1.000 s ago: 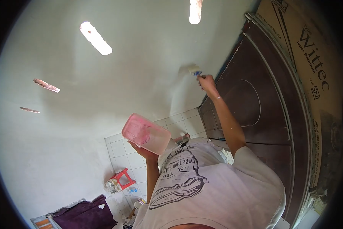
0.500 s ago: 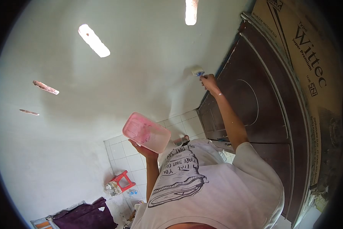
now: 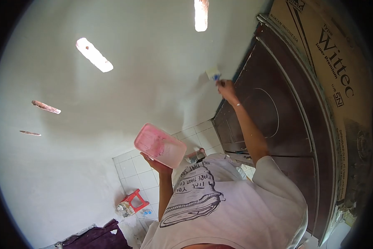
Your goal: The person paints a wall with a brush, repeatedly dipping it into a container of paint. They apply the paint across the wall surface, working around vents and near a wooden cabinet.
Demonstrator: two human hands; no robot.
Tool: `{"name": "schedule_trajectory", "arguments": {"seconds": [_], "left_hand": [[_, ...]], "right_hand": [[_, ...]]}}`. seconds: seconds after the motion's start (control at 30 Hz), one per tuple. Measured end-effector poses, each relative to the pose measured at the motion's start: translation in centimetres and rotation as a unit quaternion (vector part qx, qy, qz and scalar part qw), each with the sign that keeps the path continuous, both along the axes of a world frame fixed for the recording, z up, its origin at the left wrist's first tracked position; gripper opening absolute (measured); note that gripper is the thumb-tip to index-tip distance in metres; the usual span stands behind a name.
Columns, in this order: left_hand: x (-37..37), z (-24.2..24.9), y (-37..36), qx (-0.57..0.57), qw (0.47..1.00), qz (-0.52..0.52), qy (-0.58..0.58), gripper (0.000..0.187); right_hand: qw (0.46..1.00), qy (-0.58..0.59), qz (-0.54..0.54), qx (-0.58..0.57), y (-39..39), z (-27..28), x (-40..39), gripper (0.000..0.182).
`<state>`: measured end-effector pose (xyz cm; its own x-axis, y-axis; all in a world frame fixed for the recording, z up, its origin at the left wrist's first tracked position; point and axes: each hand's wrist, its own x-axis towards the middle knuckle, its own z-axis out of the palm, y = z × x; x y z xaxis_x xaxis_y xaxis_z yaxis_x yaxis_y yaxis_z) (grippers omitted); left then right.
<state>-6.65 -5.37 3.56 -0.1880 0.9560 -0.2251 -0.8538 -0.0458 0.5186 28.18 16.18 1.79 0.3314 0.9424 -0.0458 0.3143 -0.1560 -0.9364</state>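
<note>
A pink rectangular tub (image 3: 170,150) rests in my left hand (image 3: 156,163), its open top facing the camera, with whitish residue inside. My right hand (image 3: 226,90) is closed round the handle of a paintbrush (image 3: 213,74), whose pale bristles are at the light grey wall (image 3: 145,74). The brush is near the edge of a dark brown wooden cabinet (image 3: 273,95). Small white spots show on my right wrist and forearm.
Bright slots (image 3: 94,54) pierce the wall. A red stool (image 3: 135,201) stands on the white tiled floor (image 3: 136,168). Dark purple cloth (image 3: 99,237) hangs at lower left. A large printed cardboard sheet (image 3: 336,54) lies beyond the cabinet at right.
The brush has shifted slightly up and left, and its bristles now point more upward. The view has tilted a little; the tub remains in my left hand.
</note>
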Motion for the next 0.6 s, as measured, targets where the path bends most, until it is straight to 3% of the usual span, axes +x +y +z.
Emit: {"name": "schedule_trajectory", "arguments": {"seconds": [0.07,0.1,0.17,0.27,0.33,0.43,0.5,0.57,0.6], "left_hand": [[0.1,-0.4,0.1,-0.003,1.000,-0.008,0.008,0.072],[0.1,-0.4,0.0,-0.025,1.000,-0.008,0.014,0.072],[0.1,-0.1,0.2,-0.046,0.999,-0.008,0.021,0.072],[0.4,0.1,0.2,-0.027,0.999,-0.028,0.014,0.072],[0.5,0.1,0.8,0.005,0.999,-0.039,0.026,0.069],[1.3,1.1,1.4,0.030,0.999,-0.034,0.003,0.066],[1.5,1.4,1.6,0.030,0.999,-0.037,-0.006,0.065],[1.4,1.5,1.9,0.031,0.999,-0.039,-0.016,0.064],[1.4,1.5,1.9,0.033,0.999,-0.035,-0.013,0.064]], "right_hand": [[0.992,-0.029,0.018,-0.121,0.2,-2.8,0.9,0.034],[0.992,-0.024,0.017,-0.122,0.5,-2.2,1.0,0.034],[0.999,-0.006,-0.002,-0.049,1.3,2.7,1.8,0.032],[1.000,-0.011,-0.012,0.010,-0.8,14.7,1.1,0.034],[0.980,0.057,0.012,0.192,-1.7,17.3,1.2,0.034],[0.982,0.019,-0.011,0.188,0.3,11.8,1.2,0.035],[0.982,-0.063,-0.008,0.180,3.9,0.5,2.3,0.035],[0.999,0.011,0.015,0.030,1.2,-0.6,1.1,0.034],[0.999,0.010,0.015,0.034,1.1,-1.5,1.7,0.034]]}}
